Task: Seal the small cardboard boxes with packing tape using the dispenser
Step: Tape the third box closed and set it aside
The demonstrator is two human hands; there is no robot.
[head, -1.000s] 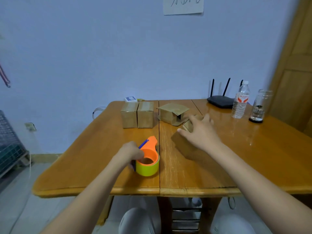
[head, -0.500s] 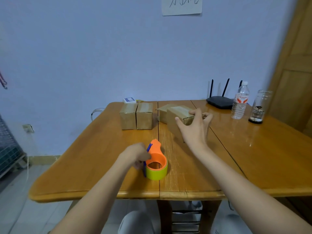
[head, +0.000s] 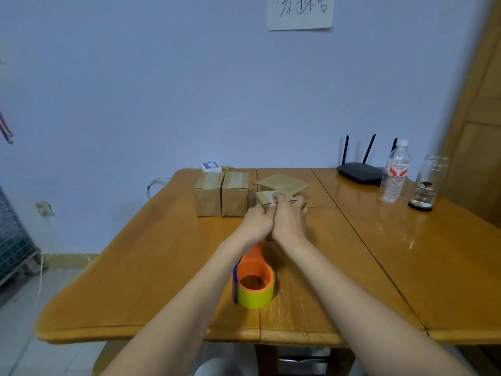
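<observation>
Both hands met on a small brown cardboard box point(head: 267, 198) near the table's middle: the left hand point(head: 257, 222) and the right hand point(head: 288, 219) curled their fingers over its near top flaps, side by side and touching. At 6 o'clock from them, apart from both hands, the orange tape dispenser with its yellow roll point(head: 254, 283) sat on the wooden table point(head: 151, 267). At 10 o'clock stood two closed cardboard boxes point(head: 221, 192); at 12 o'clock, an open-flapped box point(head: 282, 183).
</observation>
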